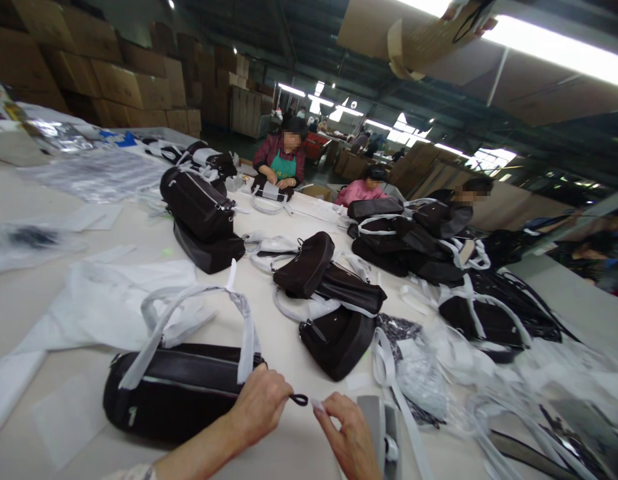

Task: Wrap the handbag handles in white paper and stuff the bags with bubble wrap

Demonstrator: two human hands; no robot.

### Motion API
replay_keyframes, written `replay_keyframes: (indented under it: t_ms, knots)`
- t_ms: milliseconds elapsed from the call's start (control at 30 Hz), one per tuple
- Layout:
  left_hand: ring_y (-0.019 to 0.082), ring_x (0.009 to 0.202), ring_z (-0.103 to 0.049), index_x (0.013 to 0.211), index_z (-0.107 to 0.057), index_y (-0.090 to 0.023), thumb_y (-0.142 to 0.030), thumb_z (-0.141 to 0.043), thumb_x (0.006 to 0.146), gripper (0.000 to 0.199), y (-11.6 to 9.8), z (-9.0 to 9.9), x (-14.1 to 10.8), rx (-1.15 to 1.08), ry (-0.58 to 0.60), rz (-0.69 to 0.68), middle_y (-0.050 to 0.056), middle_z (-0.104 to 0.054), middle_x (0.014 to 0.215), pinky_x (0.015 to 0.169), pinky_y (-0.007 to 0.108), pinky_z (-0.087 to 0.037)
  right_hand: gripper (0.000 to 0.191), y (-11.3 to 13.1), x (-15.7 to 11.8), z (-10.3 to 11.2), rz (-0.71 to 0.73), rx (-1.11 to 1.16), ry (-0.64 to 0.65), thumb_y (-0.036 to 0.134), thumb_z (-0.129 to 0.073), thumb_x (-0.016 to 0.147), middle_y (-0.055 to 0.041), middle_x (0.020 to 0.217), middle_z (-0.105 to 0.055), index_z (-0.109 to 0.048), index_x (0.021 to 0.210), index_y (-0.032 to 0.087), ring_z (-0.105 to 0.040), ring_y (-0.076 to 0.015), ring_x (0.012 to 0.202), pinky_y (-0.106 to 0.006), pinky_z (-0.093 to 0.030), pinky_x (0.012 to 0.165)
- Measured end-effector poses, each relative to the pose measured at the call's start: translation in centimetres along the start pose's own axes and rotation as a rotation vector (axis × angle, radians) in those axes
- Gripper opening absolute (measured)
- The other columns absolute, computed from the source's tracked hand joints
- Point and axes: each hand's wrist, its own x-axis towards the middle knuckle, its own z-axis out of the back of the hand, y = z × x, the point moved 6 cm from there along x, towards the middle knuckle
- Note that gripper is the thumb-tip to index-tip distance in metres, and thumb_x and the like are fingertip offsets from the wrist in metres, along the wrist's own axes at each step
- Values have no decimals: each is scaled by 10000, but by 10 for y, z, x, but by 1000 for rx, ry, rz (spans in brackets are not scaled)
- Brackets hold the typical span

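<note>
A black handbag (pixel 189 393) with handles wrapped in white lies on the table in front of me. At its right end, my left hand (pixel 263 400) is closed on a black strap, whose small loop (pixel 299 399) sticks out past the fingers. Just right of that loop, my right hand (pixel 349 430) pinches a small whitish strip (pixel 317 404) between thumb and fingers. The strip's tip is close to the loop; whether they touch I cannot tell. Beside my right hand stands a grey tape dispenser (pixel 373 417), partly hidden by it.
Black bags lie in a middle pile (pixel 339 340), a left stack (pixel 201 213) and a right heap (pixel 403 233). White wrapping sheets (pixel 109 300) cover the left; white strips and clear plastic (pixel 423 380) lie right. Across the table a person (pixel 283 160) handles another bag; cardboard boxes (pixel 133 87) are stacked behind.
</note>
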Motion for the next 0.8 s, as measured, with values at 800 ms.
replay_keyframes:
  t_ms: [800]
  knots:
    - [221,821,-649,820,-712,-192,-115,-537,900,206,4,-7,3,14,2,7,43,-717,800,797,365,-430,223,33,11,0,158,-235,-212,196,-495,950,25,710,-576,-624,793,289,-521,-199,715,-454,-279,1005]
